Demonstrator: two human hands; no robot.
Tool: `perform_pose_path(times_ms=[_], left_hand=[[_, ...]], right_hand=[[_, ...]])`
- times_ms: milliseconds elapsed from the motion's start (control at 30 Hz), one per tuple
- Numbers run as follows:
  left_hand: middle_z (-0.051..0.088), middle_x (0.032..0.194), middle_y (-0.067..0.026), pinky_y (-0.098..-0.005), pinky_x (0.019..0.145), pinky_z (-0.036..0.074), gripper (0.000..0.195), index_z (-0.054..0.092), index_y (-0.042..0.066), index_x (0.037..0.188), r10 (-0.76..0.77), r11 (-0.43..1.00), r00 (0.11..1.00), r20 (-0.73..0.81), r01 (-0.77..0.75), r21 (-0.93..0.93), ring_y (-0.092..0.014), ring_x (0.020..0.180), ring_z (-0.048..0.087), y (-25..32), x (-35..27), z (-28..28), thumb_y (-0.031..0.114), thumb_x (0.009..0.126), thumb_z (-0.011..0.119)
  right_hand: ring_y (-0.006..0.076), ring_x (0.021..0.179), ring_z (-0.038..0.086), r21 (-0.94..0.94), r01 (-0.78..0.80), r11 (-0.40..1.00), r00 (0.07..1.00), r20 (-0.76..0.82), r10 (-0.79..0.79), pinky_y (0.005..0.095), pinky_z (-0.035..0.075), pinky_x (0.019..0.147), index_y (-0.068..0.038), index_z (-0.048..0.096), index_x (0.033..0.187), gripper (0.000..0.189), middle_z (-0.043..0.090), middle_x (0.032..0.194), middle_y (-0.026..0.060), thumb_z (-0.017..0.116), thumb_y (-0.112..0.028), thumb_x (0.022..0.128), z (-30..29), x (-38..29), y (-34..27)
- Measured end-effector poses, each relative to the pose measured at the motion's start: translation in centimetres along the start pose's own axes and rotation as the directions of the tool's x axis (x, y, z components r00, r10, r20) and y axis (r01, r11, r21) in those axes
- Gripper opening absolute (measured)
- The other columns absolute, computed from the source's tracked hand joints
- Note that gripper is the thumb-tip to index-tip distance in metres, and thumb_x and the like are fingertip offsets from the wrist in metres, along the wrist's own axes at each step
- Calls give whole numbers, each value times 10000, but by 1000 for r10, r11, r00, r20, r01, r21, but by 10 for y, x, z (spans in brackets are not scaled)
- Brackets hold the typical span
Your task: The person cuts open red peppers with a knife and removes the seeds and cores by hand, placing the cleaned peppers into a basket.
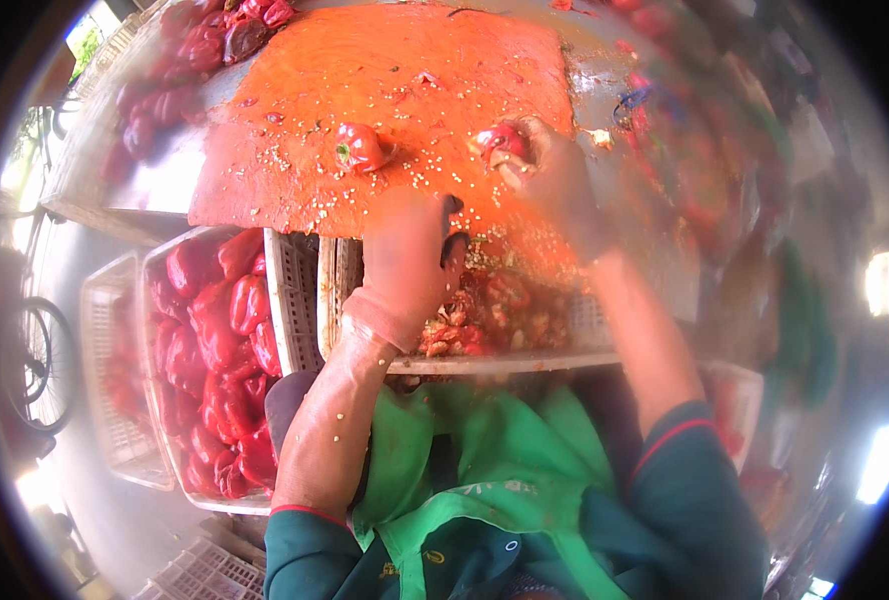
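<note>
My right hand (553, 169), blurred, holds a red bell pepper (503, 142) above the right part of an orange cutting mat (302, 82). Nearer to me, over the mat's front edge, is my left hand (407, 255), in what looks like a thin glove with a cuff at the wrist. Dark patches show at its thumb and fingertips; whether it grips a small dark thing is unclear. Another red pepper (360, 148), its green end facing left, lies on the mat amid scattered pale seeds. Below my hands, a crate (489, 365) contains seedy pepper cores and scraps (456, 330).
A white plastic crate (294, 300) full of whole red peppers (223, 337) stands on the left, with another crate (107, 375) beyond it. More peppers (204, 45) are heaped at the table's far left. A blurred red heap (677, 142) lies at the right.
</note>
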State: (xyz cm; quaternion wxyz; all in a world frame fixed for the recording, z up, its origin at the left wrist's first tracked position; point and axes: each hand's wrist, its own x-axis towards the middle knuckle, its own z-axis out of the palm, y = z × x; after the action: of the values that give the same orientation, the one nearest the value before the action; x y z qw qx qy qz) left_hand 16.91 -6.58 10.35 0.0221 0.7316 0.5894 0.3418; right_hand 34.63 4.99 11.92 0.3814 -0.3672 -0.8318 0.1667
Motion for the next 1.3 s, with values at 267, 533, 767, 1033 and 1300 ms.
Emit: perform_pose_path(times_ms=[267,533,767,1033,1300], left_hand=[[673,1120,-71,-278,900,526,574,513,45,1449,-380,375,905,193,342,-862,-112,979,621,10,0,5,-3,910,704],[698,1099,-71,-278,910,524,390,597,13,1306,-228,579,973,35,164,-799,-114,1014,633,2,-5,20,-36,920,602],[708,1051,-44,-259,854,535,319,611,9,1269,-384,493,907,173,359,-792,-102,963,651,-2,-6,18,9,952,640],[707,978,-24,-269,679,578,235,658,36,1207,-442,130,855,272,361,-923,-102,823,667,7,1,3,3,975,635],[711,982,-26,-263,744,549,157,686,19,1119,-364,291,922,132,247,-924,-90,853,653,-16,-8,36,-13,974,637]], right_hand=[[117,957,677,460,-388,799,921,151,360,272,540,833,14,648,1139,186,732,985,54,657,-7,955,5,-28,-44],[96,762,645,-23,-68,997,994,82,69,335,511,675,-25,653,1020,92,696,859,60,650,-107,980,6,-31,-56],[138,725,633,234,-208,950,974,136,180,317,490,654,-32,685,944,187,680,833,44,567,-166,999,-1,-25,-56],[99,790,633,-143,129,981,992,13,-129,271,511,719,-32,682,1015,154,665,845,3,617,-169,989,-16,-37,-32],[97,828,664,343,-348,873,928,256,270,287,542,751,-16,670,1092,208,701,886,19,711,-156,943,-8,-45,-64]])
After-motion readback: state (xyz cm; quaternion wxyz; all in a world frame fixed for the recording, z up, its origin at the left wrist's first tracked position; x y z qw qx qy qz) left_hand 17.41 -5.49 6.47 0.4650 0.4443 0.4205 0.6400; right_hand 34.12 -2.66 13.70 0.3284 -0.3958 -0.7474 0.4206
